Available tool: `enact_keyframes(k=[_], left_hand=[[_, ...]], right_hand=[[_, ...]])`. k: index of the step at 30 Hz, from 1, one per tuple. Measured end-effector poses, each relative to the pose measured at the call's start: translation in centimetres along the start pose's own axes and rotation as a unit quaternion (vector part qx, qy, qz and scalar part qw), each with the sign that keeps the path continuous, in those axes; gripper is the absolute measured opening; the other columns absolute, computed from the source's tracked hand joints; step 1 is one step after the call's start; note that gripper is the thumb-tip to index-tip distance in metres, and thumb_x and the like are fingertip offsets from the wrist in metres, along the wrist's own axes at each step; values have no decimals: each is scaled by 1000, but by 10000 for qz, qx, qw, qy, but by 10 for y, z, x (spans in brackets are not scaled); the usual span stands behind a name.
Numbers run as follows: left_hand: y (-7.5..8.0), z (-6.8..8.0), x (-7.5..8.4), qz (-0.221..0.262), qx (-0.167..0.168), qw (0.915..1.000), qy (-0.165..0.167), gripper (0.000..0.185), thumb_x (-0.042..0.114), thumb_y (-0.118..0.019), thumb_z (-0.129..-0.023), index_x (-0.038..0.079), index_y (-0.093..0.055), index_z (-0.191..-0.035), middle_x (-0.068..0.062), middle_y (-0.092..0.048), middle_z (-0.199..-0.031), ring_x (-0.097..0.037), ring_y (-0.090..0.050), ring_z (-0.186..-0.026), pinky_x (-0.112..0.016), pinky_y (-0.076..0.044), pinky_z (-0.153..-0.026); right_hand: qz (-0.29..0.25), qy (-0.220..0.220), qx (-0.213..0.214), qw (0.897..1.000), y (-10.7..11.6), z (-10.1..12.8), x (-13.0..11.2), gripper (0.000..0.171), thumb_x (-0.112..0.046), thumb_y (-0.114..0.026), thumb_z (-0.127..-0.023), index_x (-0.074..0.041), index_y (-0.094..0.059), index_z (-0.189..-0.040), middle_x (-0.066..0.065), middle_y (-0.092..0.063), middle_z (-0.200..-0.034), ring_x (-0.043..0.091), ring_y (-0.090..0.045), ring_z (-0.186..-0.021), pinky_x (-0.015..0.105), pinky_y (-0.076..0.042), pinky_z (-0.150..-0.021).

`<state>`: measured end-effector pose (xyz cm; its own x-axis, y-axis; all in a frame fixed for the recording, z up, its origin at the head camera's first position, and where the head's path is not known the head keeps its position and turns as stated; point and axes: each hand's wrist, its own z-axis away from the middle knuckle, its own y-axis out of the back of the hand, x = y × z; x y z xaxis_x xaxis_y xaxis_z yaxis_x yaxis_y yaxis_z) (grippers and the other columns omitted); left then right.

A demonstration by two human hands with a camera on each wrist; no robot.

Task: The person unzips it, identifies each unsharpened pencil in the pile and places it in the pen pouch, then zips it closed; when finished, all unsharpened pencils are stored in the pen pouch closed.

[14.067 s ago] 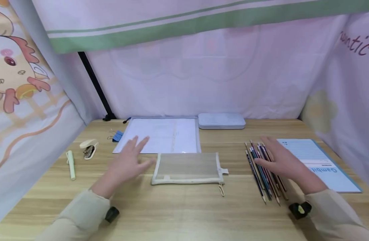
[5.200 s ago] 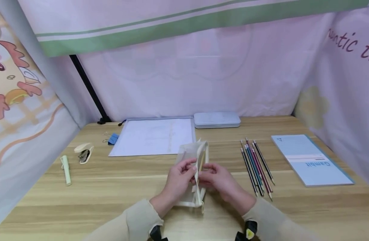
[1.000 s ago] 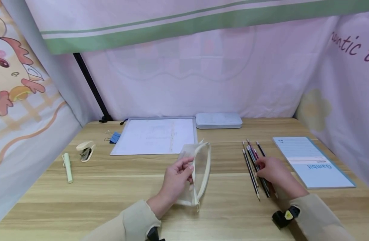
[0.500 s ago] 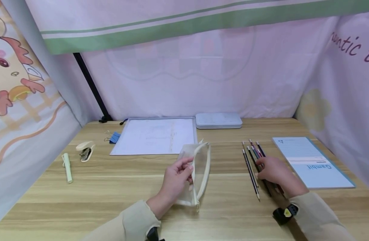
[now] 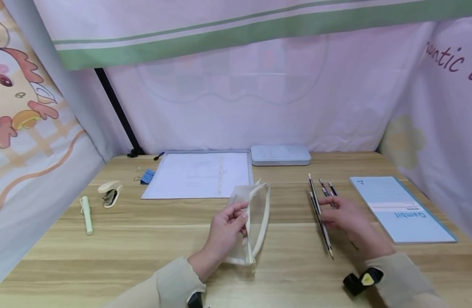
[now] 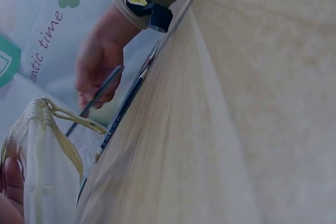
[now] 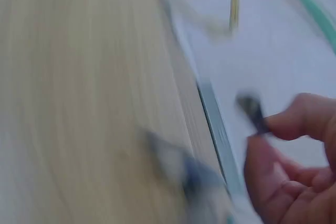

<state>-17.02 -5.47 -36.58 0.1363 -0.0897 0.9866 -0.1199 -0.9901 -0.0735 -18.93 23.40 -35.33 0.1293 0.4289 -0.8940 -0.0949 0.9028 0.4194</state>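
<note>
My left hand pinches the edge of a translucent white zip pouch, whose mouth gapes toward the right. The zipper pull dangles from its near end in the left wrist view. To the right, my right hand pinches a dark pencil between thumb and fingers, raised off the table. The end of that pencil shows blurred in the right wrist view. Several other pencils lie on the table below and beside the right hand, which partly hides them in the head view.
A blue notepad lies right of the right hand. Behind the pouch are a paper-filled clear folder and a pale flat case. At left lie a blue binder clip, a stapler and a green pen.
Over the last second, my right hand has sorted among the pencils, shifted slightly left and raised one. Earlier the pouch lay flat and zipped; now the left hand holds it upright with its mouth apart.
</note>
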Motion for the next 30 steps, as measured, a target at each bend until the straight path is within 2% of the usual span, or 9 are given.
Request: enact_keyframes(k=[1, 3, 5, 7, 11, 16, 20, 30], left_hand=[[0, 0, 0, -4, -8, 10000, -6, 30, -4, -55, -87, -11, -56, -116, -2, -54, -75, -7, -52, -57, -16, -49, -53], [-1, 0, 0, 20, -32, 10000, 10, 30, -5, -55, -87, -11, -56, -116, -2, -54, -75, -6, -52, -57, -15, -49, -53], [-2, -1, 0, 50, -66, 10000, 3, 30, -5, -55, -87, -12, -55, -116, -2, -54, -75, -6, -53, -57, -15, -49, -53], [-4, -1, -1, 105, -115, 9999, -11, 31, -5, -55, -86, -12, -55, -117, -3, -55, -76, -6, -53, -57, -15, -49, -53], [-7, -1, -2, 110, -178, 9998, 0, 30, -5, -55, -87, -10, -56, -116, -5, -56, -77, -6, -53, -58, -16, -49, -53], [-9, 0, -3, 18, -140, 9999, 47, 30, -3, -55, -87, -8, -56, -117, -6, -56, -80, -6, -52, -60, -16, -49, -55], [-9, 0, -3, 26, -62, 9999, 94, 30, -3, -55, -88, -7, -57, -117, -7, -55, -81, -6, -52, -61, -16, -49, -55], [-10, 1, -5, -50, -165, 9998, 55, 30, -3, -56, -87, -6, -58, -116, -5, -56, -79, -7, -52, -58, -17, -48, -53]], right_hand=[[-554, 50, -73, 9984, -8, 0, -3, 53, -1, -56, -80, 9, -37, -129, 1, -57, -82, 11, -56, -67, 26, -53, -63], [-1488, 109, -167, 9887, -29, 1, -10, 55, 2, -53, -82, 9, -31, -131, -1, -57, -80, 9, -57, -67, 24, -54, -65], [-2020, 113, -121, 9792, -50, 3, -20, 56, 4, -52, -81, 8, -29, -132, 0, -58, -80, 9, -57, -67, 24, -54, -66], [-2331, 92, 6, 9724, -71, 3, -31, 56, 7, -53, -79, 6, -31, -130, 4, -60, -81, 10, -58, -66, 23, -54, -65], [-2572, -9, 48, 9664, -108, 6, -46, 55, 11, -55, -73, 4, -36, -124, 9, -59, -81, 14, -58, -62, 25, -54, -61], [-2552, -56, -473, 9657, -135, 18, -51, 48, 10, -54, -71, 4, -37, -116, 8, -60, -78, 14, -61, -60, 25, -54, -55], [-2504, -11, -674, 9658, -140, 22, -52, 44, 8, -53, -72, 3, -36, -113, 7, -61, -77, 12, -61, -60, 25, -53, -55], [-2431, -83, -990, 9649, -142, 20, -45, 39, 5, -51, -73, 3, -37, -109, 1, -64, -74, 11, -62, -63, 27, -54, -61]])
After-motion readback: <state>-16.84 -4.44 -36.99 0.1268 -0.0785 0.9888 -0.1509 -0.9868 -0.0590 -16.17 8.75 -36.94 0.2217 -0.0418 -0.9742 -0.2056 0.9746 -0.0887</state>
